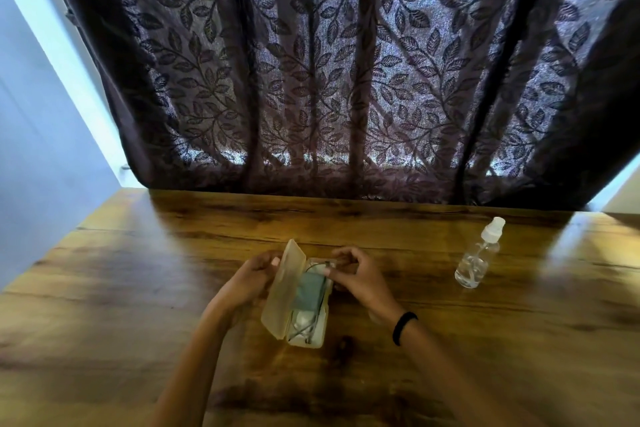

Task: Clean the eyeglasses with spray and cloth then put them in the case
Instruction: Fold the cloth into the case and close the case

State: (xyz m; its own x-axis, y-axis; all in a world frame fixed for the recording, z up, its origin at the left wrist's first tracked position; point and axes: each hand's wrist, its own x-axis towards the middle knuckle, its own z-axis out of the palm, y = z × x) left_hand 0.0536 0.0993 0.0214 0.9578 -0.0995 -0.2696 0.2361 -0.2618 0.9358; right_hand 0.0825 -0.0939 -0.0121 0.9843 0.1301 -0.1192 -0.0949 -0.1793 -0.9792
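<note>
The translucent eyeglass case (282, 291) lay open on the wooden table (138, 270), with the eyeglasses (304, 321) inside under a folded teal cloth (311, 289). The left hand (251, 276) gripped the raised lid; the right hand (360, 276) curled around the base's far end. The spray bottle (478, 256) stood farther right, apart, before a leaf-patterned curtain (346, 80).

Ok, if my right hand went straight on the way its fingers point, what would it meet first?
Probably the raised lid of the case: the right hand points left across the case's far end, fingertips seemingly pinching the eyeglasses there. The left hand holds that lid from behind.
</note>
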